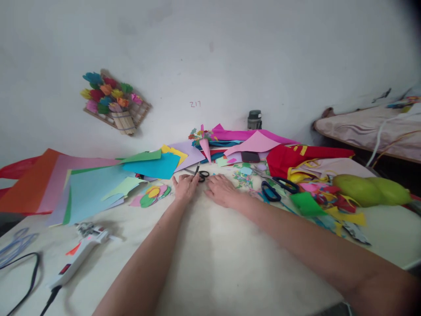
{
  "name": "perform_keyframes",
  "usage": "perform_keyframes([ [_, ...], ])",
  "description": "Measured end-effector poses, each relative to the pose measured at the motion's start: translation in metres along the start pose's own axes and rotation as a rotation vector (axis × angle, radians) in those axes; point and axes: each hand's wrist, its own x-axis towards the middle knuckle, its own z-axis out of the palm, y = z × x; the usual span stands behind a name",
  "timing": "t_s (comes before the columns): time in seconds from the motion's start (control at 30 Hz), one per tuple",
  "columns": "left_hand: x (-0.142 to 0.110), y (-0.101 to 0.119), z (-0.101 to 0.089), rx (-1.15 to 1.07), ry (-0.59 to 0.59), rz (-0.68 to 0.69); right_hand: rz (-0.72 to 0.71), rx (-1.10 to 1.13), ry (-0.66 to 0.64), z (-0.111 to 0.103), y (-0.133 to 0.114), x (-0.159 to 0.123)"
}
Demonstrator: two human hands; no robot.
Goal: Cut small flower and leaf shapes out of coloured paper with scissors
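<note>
Both my arms stretch forward across a cream-covered table (210,254). My left hand (185,187) lies palm down with its fingers spread, the fingertips close to small black-handled scissors (199,174). My right hand (221,188) rests flat beside it, fingers stretched toward the same scissors. Neither hand grips anything. Just left of my left hand lies a cut paper flower (154,194) in yellow, green and pink. A pink paper cone (205,148) holding small paper flowers stands behind the scissors.
Coloured paper sheets (88,186) fan out at the left and back. Blue-handled scissors (273,188) and paper scraps lie to the right, beside a green pear-shaped fruit (370,191). A white glue gun (80,250) with a cord sits front left. A bed (368,127) stands far right.
</note>
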Motion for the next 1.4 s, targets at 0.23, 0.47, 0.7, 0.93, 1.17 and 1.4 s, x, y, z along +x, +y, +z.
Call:
perform_keyframes([
  [0.23,0.002,-0.001,-0.001,0.024,-0.014,0.025,0.142,0.136,-0.206,0.007,0.01,0.01],
  [0.47,-0.002,0.002,-0.004,0.05,-0.034,0.029,0.383,0.012,-0.242,0.001,0.048,0.009],
  [0.7,-0.007,0.008,-0.007,0.06,0.091,0.046,0.318,-0.049,-0.24,-0.006,0.033,-0.014],
  [0.93,-0.011,0.014,-0.007,0.001,0.176,0.145,0.293,-0.005,-0.234,-0.006,0.051,-0.02],
  [1.17,-0.017,0.022,-0.009,-0.032,0.147,0.095,0.181,0.053,-0.233,-0.002,0.032,-0.022],
  [1.4,-0.023,0.022,-0.009,-0.038,0.15,0.114,0.398,-0.195,0.021,-0.045,0.079,-0.027],
])
